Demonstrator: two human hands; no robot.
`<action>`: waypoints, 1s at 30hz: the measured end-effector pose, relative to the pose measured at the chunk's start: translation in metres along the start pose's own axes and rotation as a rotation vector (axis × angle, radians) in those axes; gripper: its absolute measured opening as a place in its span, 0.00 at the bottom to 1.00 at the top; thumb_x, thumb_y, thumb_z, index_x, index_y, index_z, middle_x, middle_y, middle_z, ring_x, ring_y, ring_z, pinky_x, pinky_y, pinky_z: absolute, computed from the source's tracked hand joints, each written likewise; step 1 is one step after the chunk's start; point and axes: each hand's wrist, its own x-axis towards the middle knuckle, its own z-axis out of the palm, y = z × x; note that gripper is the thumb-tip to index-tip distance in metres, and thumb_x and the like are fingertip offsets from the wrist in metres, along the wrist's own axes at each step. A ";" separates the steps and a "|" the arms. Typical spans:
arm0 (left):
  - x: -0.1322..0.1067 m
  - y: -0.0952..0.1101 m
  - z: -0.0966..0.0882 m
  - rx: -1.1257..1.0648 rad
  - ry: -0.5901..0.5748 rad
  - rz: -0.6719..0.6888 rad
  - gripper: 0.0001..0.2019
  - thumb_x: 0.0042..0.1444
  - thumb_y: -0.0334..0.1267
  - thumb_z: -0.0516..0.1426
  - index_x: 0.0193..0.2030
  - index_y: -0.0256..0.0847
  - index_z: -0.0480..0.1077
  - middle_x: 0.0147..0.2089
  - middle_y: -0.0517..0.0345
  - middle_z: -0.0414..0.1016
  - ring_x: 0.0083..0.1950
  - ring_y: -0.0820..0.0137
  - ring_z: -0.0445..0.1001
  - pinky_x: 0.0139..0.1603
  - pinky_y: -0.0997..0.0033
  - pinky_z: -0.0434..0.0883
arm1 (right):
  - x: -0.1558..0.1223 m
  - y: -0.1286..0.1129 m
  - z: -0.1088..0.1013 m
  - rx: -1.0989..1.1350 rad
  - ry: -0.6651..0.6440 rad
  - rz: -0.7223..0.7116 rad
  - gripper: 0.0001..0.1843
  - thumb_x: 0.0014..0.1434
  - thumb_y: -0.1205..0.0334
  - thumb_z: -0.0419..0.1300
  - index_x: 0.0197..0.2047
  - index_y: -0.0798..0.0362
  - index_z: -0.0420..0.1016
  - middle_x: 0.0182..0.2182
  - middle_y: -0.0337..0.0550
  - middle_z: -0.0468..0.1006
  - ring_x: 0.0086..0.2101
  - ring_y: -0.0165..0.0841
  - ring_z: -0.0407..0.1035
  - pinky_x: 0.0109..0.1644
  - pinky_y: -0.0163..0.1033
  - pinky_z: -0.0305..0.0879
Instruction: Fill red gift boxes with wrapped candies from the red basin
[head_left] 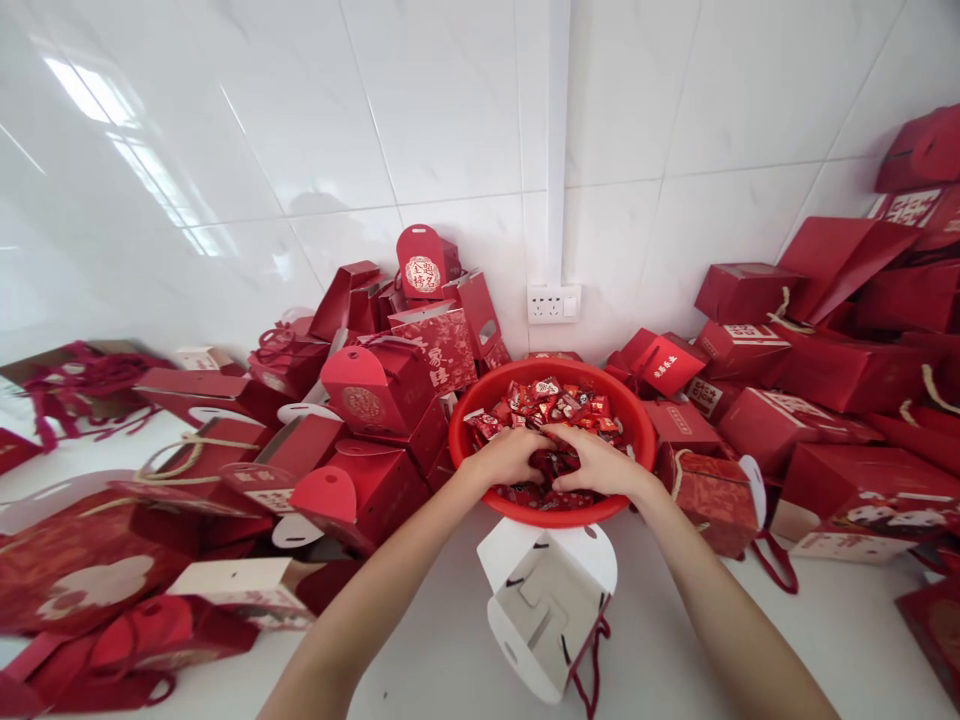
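Left hand [510, 455], right hand [600, 462] palm-down in basin [463, 425], fingers curled round candies [559, 400]. Open box [547, 600] on tabletop [825, 620] just below. Best scoop modest handful, hold fingers closed, lift low over rim.

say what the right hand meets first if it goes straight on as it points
The wrapped sweets in the red basin, which the right hand seems to touch; the left hand lies close beyond.

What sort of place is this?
Probably a makeshift gift-packing spot: red gift boxes heaped against a white tiled wall, a red basin of wrapped sweets with the left hand and right hand in it, and an open box on the counter.
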 end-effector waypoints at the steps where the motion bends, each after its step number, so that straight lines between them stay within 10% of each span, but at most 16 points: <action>1: 0.000 0.001 0.000 -0.012 0.022 -0.010 0.17 0.51 0.32 0.66 0.50 0.40 0.81 0.51 0.47 0.83 0.52 0.54 0.79 0.52 0.62 0.72 | 0.000 -0.001 0.000 -0.003 -0.002 -0.003 0.40 0.35 0.73 0.74 0.56 0.50 0.79 0.55 0.49 0.81 0.55 0.50 0.74 0.64 0.54 0.66; 8: -0.005 0.001 -0.001 -0.162 0.301 -0.079 0.11 0.65 0.40 0.57 0.36 0.39 0.79 0.35 0.55 0.82 0.36 0.65 0.78 0.41 0.71 0.69 | 0.003 0.004 -0.002 0.043 0.189 0.039 0.17 0.51 0.62 0.70 0.46 0.49 0.81 0.48 0.49 0.84 0.53 0.52 0.75 0.63 0.60 0.65; 17: -0.006 0.002 -0.006 -0.344 0.584 -0.103 0.16 0.68 0.44 0.50 0.40 0.37 0.74 0.37 0.55 0.80 0.39 0.66 0.76 0.40 0.72 0.69 | 0.000 -0.007 -0.006 0.234 0.235 0.069 0.27 0.53 0.51 0.70 0.55 0.51 0.78 0.52 0.48 0.83 0.52 0.44 0.76 0.57 0.48 0.72; 23: -0.003 -0.001 0.000 -0.351 0.516 -0.095 0.17 0.69 0.41 0.47 0.52 0.35 0.73 0.49 0.49 0.81 0.47 0.64 0.78 0.48 0.69 0.72 | 0.001 -0.006 -0.007 0.291 0.290 0.101 0.20 0.54 0.46 0.67 0.42 0.53 0.83 0.37 0.45 0.86 0.40 0.44 0.80 0.44 0.46 0.77; 30: -0.007 -0.007 0.004 -0.236 -0.005 0.003 0.16 0.40 0.30 0.65 0.39 0.41 0.82 0.35 0.58 0.84 0.35 0.63 0.79 0.39 0.71 0.72 | 0.006 0.021 -0.011 0.299 0.522 0.193 0.22 0.59 0.45 0.60 0.51 0.50 0.76 0.33 0.45 0.83 0.28 0.39 0.76 0.22 0.39 0.69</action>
